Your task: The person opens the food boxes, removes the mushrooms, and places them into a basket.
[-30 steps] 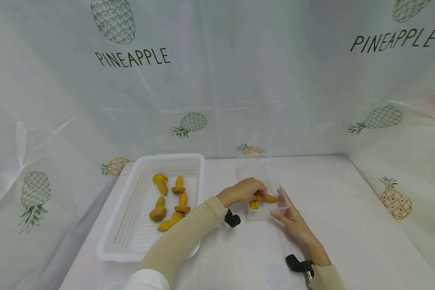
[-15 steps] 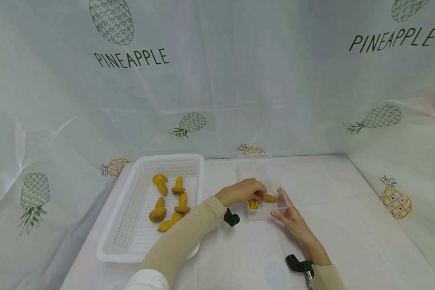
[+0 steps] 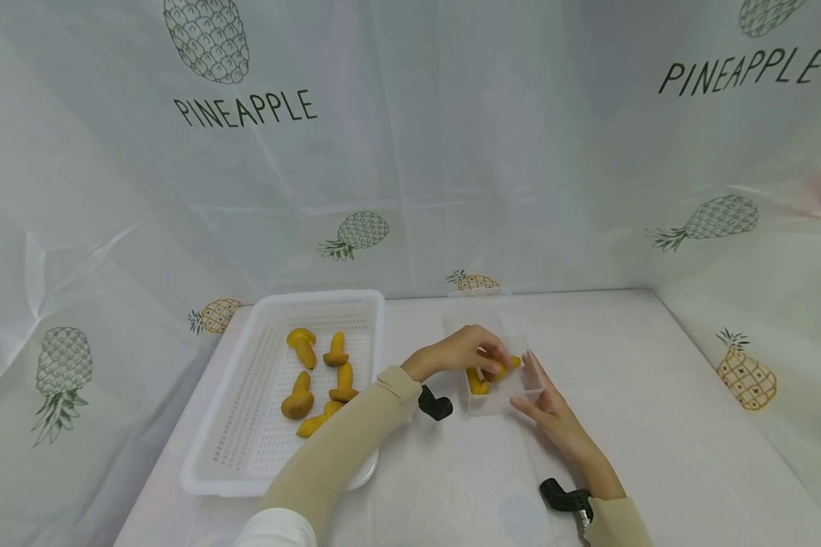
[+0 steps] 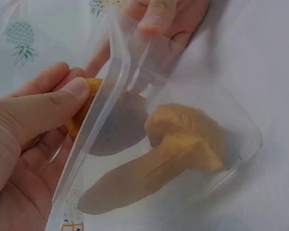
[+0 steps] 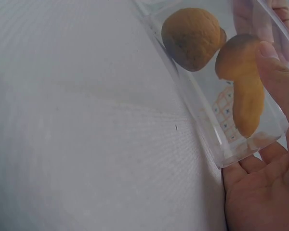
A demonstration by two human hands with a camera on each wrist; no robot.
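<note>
A clear plastic box with two yellow-brown mushrooms in it sits right of the middle. Over it, my left hand pinches one mushroom by its cap between thumb and fingers, stem pointing right. The other mushroom lies on the left side of the box, seen through the wall in the left wrist view. Along the right end of the box, my right hand rests with fairly straight fingers against the wall, its thumb spread toward the near side.
Left of the box stands a white perforated basket with several mushrooms in it; my left forearm reaches across its near right corner. A clear lid extends behind the box. A printed pineapple curtain hangs behind the table.
My left hand has risen slightly and shifted right. The pinched mushroom has shifted and turned, its stem end now higher. My right hand keeps its place on the box.
</note>
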